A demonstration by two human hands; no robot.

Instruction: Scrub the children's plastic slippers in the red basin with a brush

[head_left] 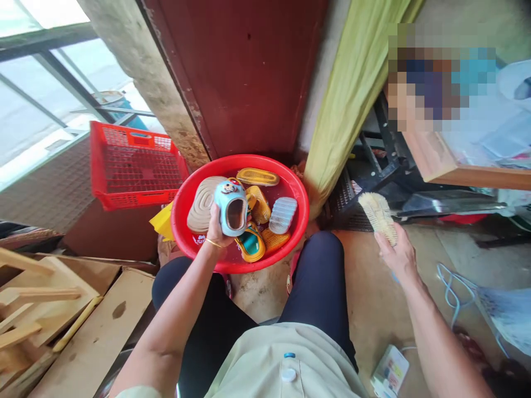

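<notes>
My left hand (218, 229) is closed on a light blue shoe (230, 207) with a face on its toe, held over the red basin (305, 213). My right hand (399, 250) grips a scrubbing brush (377, 214) off to the right of the basin, bristles up. Inside the basin are several shoes: a yellow one with a green inside (250, 246), a yellow sole (257, 177) at the back, a pale translucent sole (282, 215) on the right and a beige ridged sole (202, 205) on the left.
A red plastic crate (139, 166) stands behind the basin on the left. Cardboard (112, 326) and wood pieces (41, 296) lie at the lower left. A dark red door (244, 72) and a yellow-green curtain (344, 94) rise behind. A wooden table (448, 160) is at the right.
</notes>
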